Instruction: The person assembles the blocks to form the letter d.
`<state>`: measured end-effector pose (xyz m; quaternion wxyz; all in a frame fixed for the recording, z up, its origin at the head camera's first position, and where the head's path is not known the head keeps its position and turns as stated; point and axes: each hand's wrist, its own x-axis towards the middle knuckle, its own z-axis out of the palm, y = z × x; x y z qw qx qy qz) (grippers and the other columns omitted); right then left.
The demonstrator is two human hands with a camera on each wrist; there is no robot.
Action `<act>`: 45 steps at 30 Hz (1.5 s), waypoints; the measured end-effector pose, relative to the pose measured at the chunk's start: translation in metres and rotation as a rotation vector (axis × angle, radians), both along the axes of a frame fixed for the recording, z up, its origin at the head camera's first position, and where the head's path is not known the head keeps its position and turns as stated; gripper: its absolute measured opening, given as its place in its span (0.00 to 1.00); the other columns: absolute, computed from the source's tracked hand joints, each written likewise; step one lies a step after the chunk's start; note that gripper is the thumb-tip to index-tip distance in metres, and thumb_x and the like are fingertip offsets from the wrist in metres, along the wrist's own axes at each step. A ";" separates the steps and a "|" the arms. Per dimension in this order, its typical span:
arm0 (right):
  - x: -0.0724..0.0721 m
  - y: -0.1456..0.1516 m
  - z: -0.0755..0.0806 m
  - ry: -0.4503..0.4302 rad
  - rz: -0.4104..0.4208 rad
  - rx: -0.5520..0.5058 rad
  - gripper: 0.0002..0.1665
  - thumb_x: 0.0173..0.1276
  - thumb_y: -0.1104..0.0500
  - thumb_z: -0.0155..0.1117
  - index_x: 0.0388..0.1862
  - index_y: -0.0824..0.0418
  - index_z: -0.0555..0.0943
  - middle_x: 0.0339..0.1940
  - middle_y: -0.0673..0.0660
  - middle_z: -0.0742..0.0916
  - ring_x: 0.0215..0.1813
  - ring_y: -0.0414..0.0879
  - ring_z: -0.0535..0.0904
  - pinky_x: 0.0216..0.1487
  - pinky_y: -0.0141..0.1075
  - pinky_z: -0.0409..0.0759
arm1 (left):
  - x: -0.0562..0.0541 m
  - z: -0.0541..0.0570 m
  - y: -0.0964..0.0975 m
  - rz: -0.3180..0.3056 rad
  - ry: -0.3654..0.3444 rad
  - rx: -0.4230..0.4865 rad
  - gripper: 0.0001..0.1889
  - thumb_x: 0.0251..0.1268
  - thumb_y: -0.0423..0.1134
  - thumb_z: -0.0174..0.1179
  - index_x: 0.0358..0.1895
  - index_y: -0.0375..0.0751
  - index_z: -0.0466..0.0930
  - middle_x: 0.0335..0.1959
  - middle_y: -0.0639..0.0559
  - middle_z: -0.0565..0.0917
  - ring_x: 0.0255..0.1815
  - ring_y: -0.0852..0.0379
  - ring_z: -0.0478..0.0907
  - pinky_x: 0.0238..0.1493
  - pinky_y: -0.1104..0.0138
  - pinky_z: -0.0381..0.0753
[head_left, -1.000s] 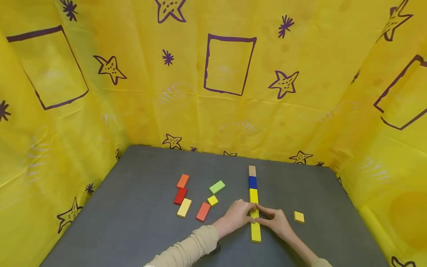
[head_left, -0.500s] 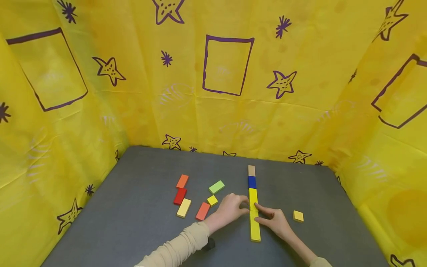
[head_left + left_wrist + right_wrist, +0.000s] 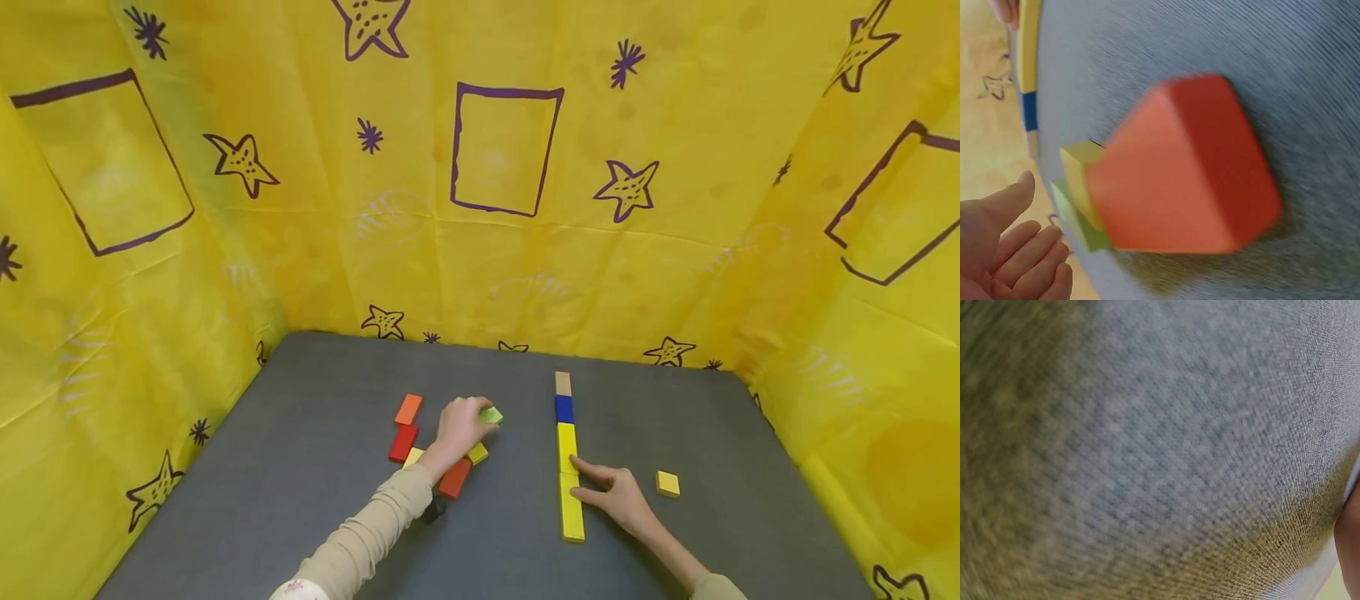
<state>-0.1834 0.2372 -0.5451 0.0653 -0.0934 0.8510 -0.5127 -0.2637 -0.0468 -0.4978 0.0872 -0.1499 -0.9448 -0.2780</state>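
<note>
My left hand [image 3: 459, 429] reaches over the loose blocks, its fingertips at the light green block [image 3: 491, 415]. In the left wrist view its thumb and fingers stand apart with nothing between them, and the green block is just beyond. A salmon-red block [image 3: 1154, 181] and a small yellow block [image 3: 477, 454] lie under that forearm and hand. My right hand [image 3: 621, 497] touches the right side of a straight row with index finger and thumb. Two long yellow blocks, a near one [image 3: 572, 510] and a farther one [image 3: 567, 442], a blue block [image 3: 565, 409] and a tan block [image 3: 563, 383] form this row.
An orange block [image 3: 408, 409], a red block [image 3: 403, 443] and a partly covered cream block [image 3: 413, 456] lie on the left. Right of the row sits a small pale yellow block [image 3: 667, 483]. Yellow patterned cloth [image 3: 345, 250] walls the grey table [image 3: 315, 467].
My left hand has left the yellow blocks of the row and moved left and away to the green block. The right hand has stayed at the row.
</note>
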 end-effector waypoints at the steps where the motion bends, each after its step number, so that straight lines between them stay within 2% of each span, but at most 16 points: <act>1: 0.000 0.000 0.000 0.002 0.001 -0.002 0.34 0.55 0.52 0.72 0.60 0.60 0.77 0.60 0.57 0.81 0.64 0.56 0.73 0.60 0.41 0.74 | -0.001 -0.002 -0.002 0.003 -0.013 -0.006 0.19 0.46 0.43 0.73 0.43 0.39 0.86 0.38 0.47 0.88 0.35 0.52 0.83 0.32 0.62 0.78; 8: 0.000 0.001 -0.001 0.008 0.012 0.001 0.33 0.56 0.51 0.71 0.61 0.59 0.77 0.60 0.57 0.81 0.64 0.56 0.73 0.59 0.41 0.75 | -0.004 -0.009 -0.009 0.015 -0.067 0.008 0.19 0.45 0.43 0.74 0.43 0.39 0.86 0.39 0.48 0.87 0.35 0.53 0.81 0.33 0.63 0.76; 15: 0.000 0.001 -0.001 0.010 0.003 -0.005 0.33 0.55 0.52 0.72 0.60 0.59 0.77 0.59 0.56 0.81 0.64 0.56 0.73 0.60 0.42 0.74 | -0.005 -0.012 -0.011 0.025 -0.056 -0.003 0.18 0.43 0.42 0.75 0.41 0.39 0.87 0.38 0.48 0.88 0.33 0.53 0.81 0.31 0.64 0.75; 21: -0.001 0.001 -0.001 0.003 -0.004 0.009 0.33 0.55 0.51 0.72 0.60 0.59 0.77 0.60 0.56 0.81 0.65 0.55 0.73 0.60 0.43 0.74 | -0.006 -0.014 -0.011 0.044 -0.074 0.034 0.18 0.44 0.42 0.75 0.41 0.39 0.87 0.39 0.47 0.87 0.36 0.53 0.81 0.35 0.63 0.77; 28: -0.001 0.000 -0.001 -0.004 -0.009 0.010 0.33 0.55 0.52 0.72 0.60 0.59 0.77 0.60 0.56 0.81 0.64 0.55 0.74 0.60 0.43 0.74 | -0.004 -0.014 -0.011 0.068 -0.115 0.107 0.18 0.44 0.41 0.74 0.42 0.38 0.87 0.40 0.46 0.87 0.40 0.50 0.81 0.39 0.60 0.77; 34: 0.000 0.000 0.000 -0.005 -0.003 0.016 0.33 0.56 0.51 0.71 0.61 0.58 0.77 0.60 0.56 0.81 0.65 0.55 0.73 0.61 0.44 0.73 | -0.002 -0.014 -0.013 0.097 -0.164 0.194 0.18 0.44 0.40 0.75 0.41 0.38 0.87 0.39 0.47 0.87 0.38 0.51 0.80 0.38 0.61 0.76; 45: 0.001 0.000 0.000 -0.007 -0.008 0.017 0.33 0.56 0.51 0.71 0.61 0.58 0.77 0.60 0.55 0.81 0.65 0.55 0.73 0.61 0.44 0.73 | -0.004 -0.019 -0.016 0.124 -0.178 0.286 0.17 0.40 0.38 0.77 0.37 0.38 0.87 0.35 0.46 0.87 0.37 0.49 0.82 0.38 0.60 0.78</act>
